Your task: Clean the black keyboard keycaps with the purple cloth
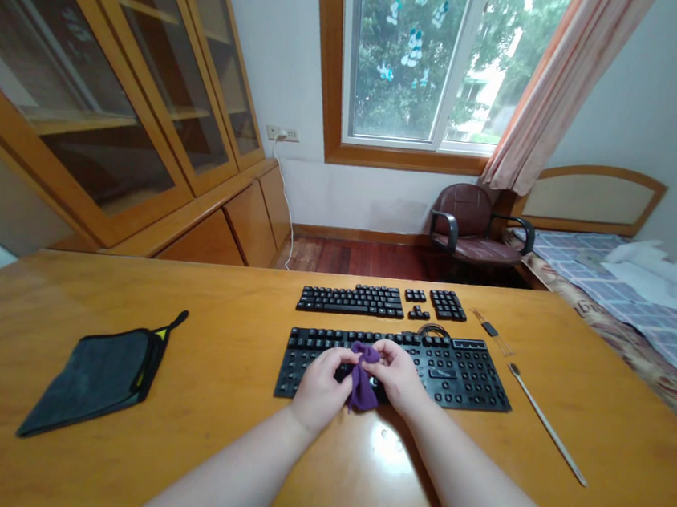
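Observation:
Both hands meet in front of me over a black keyboard (pixel 459 371) that has most of its keycaps off. Pinched between the fingers of my left hand (pixel 325 385) and my right hand (pixel 396 377) is a small purple cloth pouch (pixel 363 393). Its bunched top sits at my fingertips, and its lower part hangs down over the keyboard's front edge. What the pouch contains, if anything, I cannot see. Behind the keyboard, loose black keycaps (pixel 351 299) lie sorted in blocks on the table.
A folded dark grey cloth (pixel 96 369) lies at the left of the wooden table (pixel 204 433). To the right are a wire keycap puller (pixel 490 328) and a long thin brush (pixel 547 425). Beyond the table stand a chair (pixel 466 218), a bed (pixel 644 277) and a cabinet (pixel 199 198).

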The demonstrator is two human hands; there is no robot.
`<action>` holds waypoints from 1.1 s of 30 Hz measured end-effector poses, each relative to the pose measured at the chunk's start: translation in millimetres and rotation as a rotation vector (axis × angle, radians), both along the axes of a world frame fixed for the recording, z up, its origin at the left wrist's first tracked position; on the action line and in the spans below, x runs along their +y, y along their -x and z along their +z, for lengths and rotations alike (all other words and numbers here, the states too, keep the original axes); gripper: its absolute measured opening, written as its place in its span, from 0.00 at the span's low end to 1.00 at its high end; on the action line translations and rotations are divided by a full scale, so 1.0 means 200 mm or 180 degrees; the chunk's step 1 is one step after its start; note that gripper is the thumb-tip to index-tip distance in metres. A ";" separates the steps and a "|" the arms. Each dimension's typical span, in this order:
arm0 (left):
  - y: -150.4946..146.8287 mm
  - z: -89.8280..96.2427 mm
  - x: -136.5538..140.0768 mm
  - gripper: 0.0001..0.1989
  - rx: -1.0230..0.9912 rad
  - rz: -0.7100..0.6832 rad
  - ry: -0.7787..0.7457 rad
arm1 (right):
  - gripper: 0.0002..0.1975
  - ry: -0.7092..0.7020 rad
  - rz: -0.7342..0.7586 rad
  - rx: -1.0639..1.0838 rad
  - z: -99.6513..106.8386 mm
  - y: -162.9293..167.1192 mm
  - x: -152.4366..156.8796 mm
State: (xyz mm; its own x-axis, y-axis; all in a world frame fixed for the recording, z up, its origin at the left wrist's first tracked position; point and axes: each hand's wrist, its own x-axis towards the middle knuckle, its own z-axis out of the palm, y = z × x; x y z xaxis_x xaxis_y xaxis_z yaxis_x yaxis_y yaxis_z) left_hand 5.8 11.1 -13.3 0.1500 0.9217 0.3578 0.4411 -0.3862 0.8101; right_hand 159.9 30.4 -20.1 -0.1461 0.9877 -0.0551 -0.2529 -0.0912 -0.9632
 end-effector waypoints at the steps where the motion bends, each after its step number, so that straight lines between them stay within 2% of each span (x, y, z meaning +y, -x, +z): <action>1: 0.00 0.00 0.00 0.04 -0.0047 -0.0017 0.0045 | 0.14 0.0025 -0.0013 0.0055 0.01 0.00 0.00; 5: -0.01 -0.03 0.00 0.04 -0.0322 -0.0057 0.0080 | 0.14 0.0088 -0.0114 0.0259 0.02 0.00 0.00; 8: -0.02 -0.04 0.01 0.05 -0.0755 -0.0027 0.0023 | 0.10 0.0007 -0.0417 0.0350 0.00 -0.01 0.00; 11: -0.02 -0.04 0.02 0.07 -0.1208 0.0046 0.0140 | 0.05 -0.0307 -0.0657 0.0237 -0.01 -0.03 -0.01; 16: -0.02 -0.03 0.05 0.12 -0.1529 0.0179 0.0459 | 0.05 -0.0886 -0.0883 -0.0411 0.01 -0.04 -0.01; 22: -0.02 -0.03 0.04 0.19 -0.1444 -0.0126 0.0669 | 0.07 -0.1291 -0.0203 -0.1189 0.03 -0.06 -0.06; 27: -0.02 0.00 0.02 0.22 -0.1634 -0.0510 0.0775 | 0.19 -0.1250 -0.0229 -0.1765 0.04 -0.05 -0.07; 33: -0.01 0.01 0.02 0.29 -0.1681 -0.0726 0.0935 | 0.16 -0.1450 -0.0063 -0.1930 0.04 -0.04 -0.05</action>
State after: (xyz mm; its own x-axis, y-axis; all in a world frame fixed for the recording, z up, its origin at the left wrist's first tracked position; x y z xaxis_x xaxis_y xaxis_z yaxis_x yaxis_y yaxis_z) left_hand 8.5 15.1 -11.2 0.2264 0.9583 0.1745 -0.1129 -0.1521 0.9819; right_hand 168.3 20.3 -11.9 -0.2021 0.9343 0.2938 0.3355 0.3479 -0.8755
